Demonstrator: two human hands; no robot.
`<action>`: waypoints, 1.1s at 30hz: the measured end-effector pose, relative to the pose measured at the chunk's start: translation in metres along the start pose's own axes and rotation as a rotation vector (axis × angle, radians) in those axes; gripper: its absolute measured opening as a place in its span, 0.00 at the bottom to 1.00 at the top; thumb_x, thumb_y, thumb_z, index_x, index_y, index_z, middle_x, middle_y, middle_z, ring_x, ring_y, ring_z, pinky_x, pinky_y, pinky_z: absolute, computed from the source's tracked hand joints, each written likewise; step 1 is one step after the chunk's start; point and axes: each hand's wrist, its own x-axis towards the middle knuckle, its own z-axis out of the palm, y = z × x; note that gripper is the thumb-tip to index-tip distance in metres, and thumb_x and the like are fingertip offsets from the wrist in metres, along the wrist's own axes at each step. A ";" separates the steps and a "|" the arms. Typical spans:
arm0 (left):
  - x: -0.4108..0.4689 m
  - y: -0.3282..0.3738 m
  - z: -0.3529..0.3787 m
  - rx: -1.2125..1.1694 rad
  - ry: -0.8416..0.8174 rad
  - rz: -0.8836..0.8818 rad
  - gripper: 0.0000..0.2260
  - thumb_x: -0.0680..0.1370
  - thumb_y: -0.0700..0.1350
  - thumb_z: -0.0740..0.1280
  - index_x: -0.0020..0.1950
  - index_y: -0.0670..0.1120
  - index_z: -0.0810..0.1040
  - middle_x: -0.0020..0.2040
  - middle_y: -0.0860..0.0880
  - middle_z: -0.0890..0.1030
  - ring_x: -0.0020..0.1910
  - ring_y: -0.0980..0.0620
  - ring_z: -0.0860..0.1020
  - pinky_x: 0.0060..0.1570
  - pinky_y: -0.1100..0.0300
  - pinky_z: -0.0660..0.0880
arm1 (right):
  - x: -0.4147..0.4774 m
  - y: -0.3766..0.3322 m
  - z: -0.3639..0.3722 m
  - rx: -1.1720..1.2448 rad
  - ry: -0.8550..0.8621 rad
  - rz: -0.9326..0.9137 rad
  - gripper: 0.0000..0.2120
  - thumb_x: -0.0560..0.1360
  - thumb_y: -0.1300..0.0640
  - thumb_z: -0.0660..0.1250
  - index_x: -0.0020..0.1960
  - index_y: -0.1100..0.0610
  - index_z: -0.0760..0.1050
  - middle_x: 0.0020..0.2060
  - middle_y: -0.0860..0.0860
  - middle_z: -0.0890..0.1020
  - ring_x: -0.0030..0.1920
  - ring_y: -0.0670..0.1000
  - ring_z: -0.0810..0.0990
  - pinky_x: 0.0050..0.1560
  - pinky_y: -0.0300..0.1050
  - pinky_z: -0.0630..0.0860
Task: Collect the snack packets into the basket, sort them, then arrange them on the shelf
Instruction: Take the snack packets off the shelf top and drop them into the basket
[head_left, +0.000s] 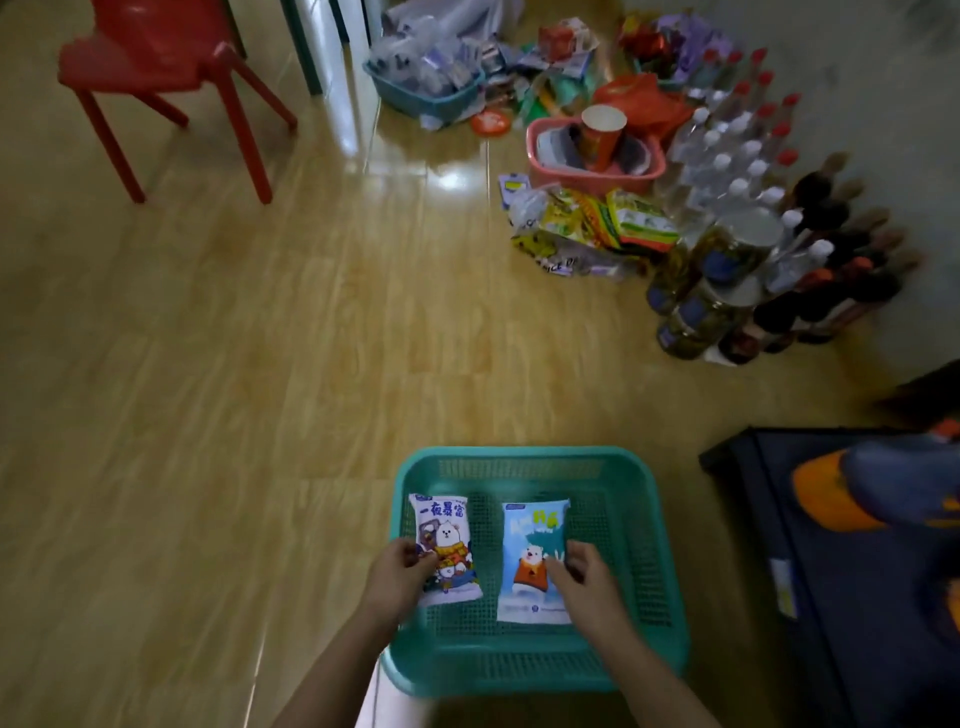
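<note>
Probably light, soft and crinkly, so we hold edges: left grip (400, 574) pinches the purple packet (445, 538), right grip (587, 582) pinches the blue packet (530, 564).

red chair (156, 67) far left | clear bottles (727, 156) far right | jars (737, 249) beside them

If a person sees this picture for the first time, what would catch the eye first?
Probably the teal plastic mesh basket at bottom centre, where the left hand pinches a white-purple snack packet and the right hand holds a light-blue snack packet. Next, the red plastic chair at top left.
</note>
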 end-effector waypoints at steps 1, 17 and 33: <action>0.019 -0.013 0.007 0.013 0.002 0.009 0.02 0.76 0.37 0.66 0.44 0.40 0.74 0.48 0.37 0.80 0.45 0.44 0.78 0.49 0.49 0.76 | 0.016 0.012 0.007 -0.001 -0.010 -0.002 0.08 0.78 0.58 0.62 0.56 0.55 0.67 0.52 0.54 0.77 0.50 0.53 0.76 0.50 0.47 0.73; 0.118 -0.069 0.049 0.309 0.058 0.127 0.13 0.80 0.36 0.56 0.65 0.37 0.67 0.61 0.40 0.75 0.55 0.45 0.74 0.45 0.63 0.69 | 0.136 0.065 0.075 -0.191 -0.111 -0.086 0.17 0.80 0.61 0.57 0.68 0.60 0.66 0.63 0.58 0.74 0.52 0.55 0.75 0.47 0.43 0.71; -0.152 0.263 -0.063 0.717 0.226 0.688 0.12 0.79 0.49 0.60 0.58 0.45 0.75 0.51 0.47 0.80 0.47 0.50 0.78 0.45 0.56 0.75 | -0.121 -0.205 -0.141 -0.505 0.240 -0.458 0.17 0.79 0.56 0.57 0.67 0.54 0.69 0.63 0.52 0.73 0.61 0.54 0.73 0.59 0.47 0.70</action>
